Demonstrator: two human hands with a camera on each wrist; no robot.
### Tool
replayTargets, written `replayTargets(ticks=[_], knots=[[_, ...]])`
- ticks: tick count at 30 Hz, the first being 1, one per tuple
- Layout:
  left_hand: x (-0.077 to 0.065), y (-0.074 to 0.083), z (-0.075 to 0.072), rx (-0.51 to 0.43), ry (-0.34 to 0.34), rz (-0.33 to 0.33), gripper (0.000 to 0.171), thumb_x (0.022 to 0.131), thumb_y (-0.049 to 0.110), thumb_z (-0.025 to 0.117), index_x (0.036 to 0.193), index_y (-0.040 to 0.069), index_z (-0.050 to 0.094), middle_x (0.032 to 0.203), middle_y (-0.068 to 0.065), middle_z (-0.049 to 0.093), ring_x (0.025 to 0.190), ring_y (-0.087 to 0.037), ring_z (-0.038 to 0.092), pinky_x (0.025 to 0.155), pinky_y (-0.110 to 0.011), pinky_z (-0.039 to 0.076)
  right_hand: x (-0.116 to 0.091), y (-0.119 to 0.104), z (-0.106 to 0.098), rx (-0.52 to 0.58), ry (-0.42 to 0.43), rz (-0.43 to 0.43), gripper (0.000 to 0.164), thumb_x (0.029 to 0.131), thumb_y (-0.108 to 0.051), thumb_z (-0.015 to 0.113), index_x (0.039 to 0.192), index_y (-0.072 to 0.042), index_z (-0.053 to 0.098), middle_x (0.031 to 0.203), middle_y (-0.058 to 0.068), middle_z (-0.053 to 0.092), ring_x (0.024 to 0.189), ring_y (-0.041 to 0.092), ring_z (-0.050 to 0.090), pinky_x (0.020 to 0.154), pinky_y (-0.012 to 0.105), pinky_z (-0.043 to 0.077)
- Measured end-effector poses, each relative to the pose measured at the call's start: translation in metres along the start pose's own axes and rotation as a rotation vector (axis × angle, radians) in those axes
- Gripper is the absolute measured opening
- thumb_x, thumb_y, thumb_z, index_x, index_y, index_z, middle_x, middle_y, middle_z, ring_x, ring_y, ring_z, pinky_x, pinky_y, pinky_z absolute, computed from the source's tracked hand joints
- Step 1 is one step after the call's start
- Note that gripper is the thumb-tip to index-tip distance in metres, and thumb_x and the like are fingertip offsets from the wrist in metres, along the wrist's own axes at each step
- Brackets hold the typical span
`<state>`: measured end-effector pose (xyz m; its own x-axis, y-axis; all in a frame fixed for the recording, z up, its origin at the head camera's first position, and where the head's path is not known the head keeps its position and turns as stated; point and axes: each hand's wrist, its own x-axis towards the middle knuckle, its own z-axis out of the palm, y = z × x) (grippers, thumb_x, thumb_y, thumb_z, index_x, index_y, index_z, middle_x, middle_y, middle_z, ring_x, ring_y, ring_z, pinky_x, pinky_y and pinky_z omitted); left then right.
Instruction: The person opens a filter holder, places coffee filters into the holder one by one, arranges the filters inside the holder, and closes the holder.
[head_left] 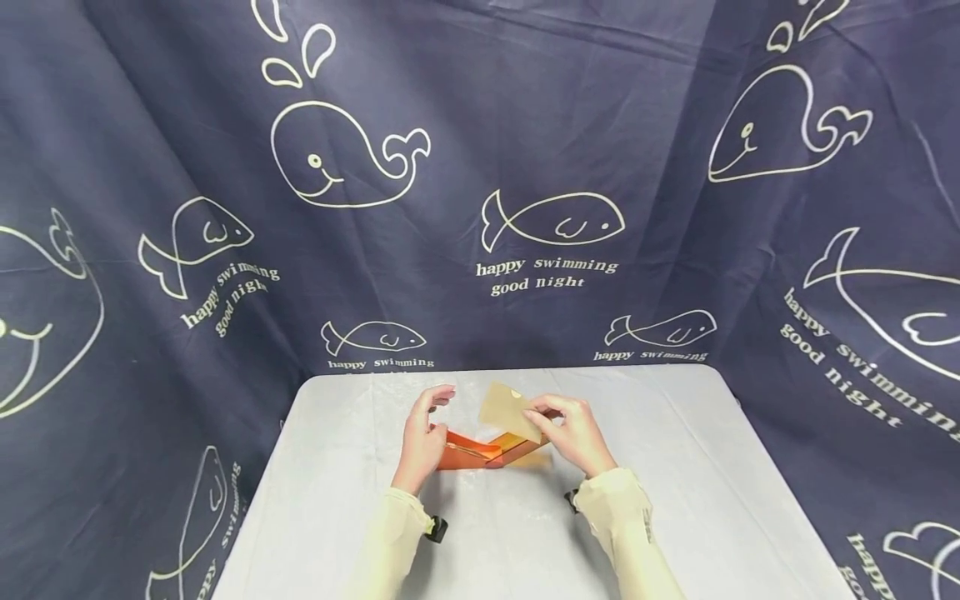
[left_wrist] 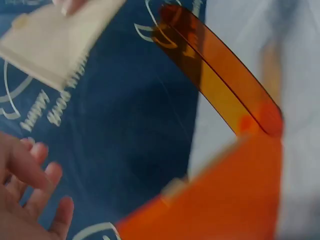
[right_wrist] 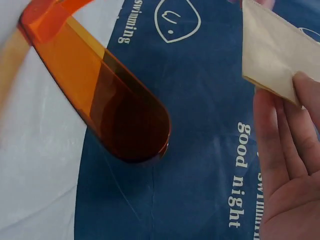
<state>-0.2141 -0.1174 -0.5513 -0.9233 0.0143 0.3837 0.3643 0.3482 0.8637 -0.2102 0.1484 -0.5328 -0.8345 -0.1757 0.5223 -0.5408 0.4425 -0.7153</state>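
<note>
My right hand (head_left: 570, 429) pinches a flat beige piece (head_left: 504, 408) between thumb and fingers and holds it up above the table. It looks like a thin paper or cloth sleeve with a small notch in one edge. In the right wrist view, my thumb lies on the face of the beige piece (right_wrist: 277, 50). Below it stands a bent, see-through orange plastic piece (head_left: 468, 454) with rounded ends; its exact kind I cannot tell. My left hand (head_left: 423, 437) is beside its left end, fingers loosely bent. The left wrist view shows nothing in those fingers (left_wrist: 32, 175).
A white-covered table (head_left: 517, 542) stands under the hands. Dark blue curtains (head_left: 555, 150) with whale and fish drawings hang behind it and on both sides. The orange piece casts an orange tint on the tabletop.
</note>
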Motion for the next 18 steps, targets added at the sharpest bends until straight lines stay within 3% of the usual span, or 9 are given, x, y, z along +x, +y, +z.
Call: replayTargets(ticks=[4, 8, 15, 18], knots=[[-0.007, -0.021, -0.008, 0.090, -0.006, -0.061, 0.086, 0.063, -0.024, 0.048, 0.143, 0.008, 0.054, 0.135, -0.016, 0.061, 0.126, -0.034, 0.056, 0.106, -0.055, 0.044, 0.007, 0.000, 0.006, -0.002, 0.006, 0.006, 0.009, 0.088, -0.009, 0.081, 0.092, -0.016, 0.081, 0.088, -0.001, 0.079, 0.078, 0.005, 0.070, 0.072, 0.026, 0.059], [-0.012, -0.038, -0.010, 0.088, -0.050, -0.121, 0.094, 0.060, -0.024, 0.048, 0.149, 0.005, 0.046, 0.139, -0.021, 0.059, 0.129, -0.039, 0.055, 0.107, -0.061, 0.043, 0.015, 0.000, 0.019, -0.003, -0.022, 0.010, 0.010, 0.088, -0.009, 0.081, 0.094, -0.017, 0.081, 0.091, -0.003, 0.080, 0.082, 0.008, 0.074, 0.074, 0.027, 0.061], [-0.021, -0.060, -0.002, 0.223, -0.109, -0.232, 0.083, 0.067, -0.017, 0.056, 0.145, 0.012, 0.051, 0.122, -0.005, 0.073, 0.113, -0.028, 0.068, 0.093, -0.045, 0.053, 0.020, 0.000, 0.049, -0.015, -0.126, 0.052, 0.011, 0.089, -0.009, 0.080, 0.096, -0.017, 0.083, 0.093, -0.005, 0.080, 0.082, 0.011, 0.074, 0.078, 0.029, 0.061], [-0.023, -0.063, 0.002, 0.244, -0.099, -0.272, 0.073, 0.069, -0.014, 0.057, 0.138, 0.013, 0.058, 0.118, -0.007, 0.074, 0.109, -0.029, 0.070, 0.095, -0.047, 0.054, 0.020, 0.000, 0.060, -0.027, -0.172, 0.073, 0.010, 0.090, -0.011, 0.079, 0.096, -0.018, 0.083, 0.093, -0.006, 0.080, 0.083, 0.010, 0.074, 0.078, 0.029, 0.060]])
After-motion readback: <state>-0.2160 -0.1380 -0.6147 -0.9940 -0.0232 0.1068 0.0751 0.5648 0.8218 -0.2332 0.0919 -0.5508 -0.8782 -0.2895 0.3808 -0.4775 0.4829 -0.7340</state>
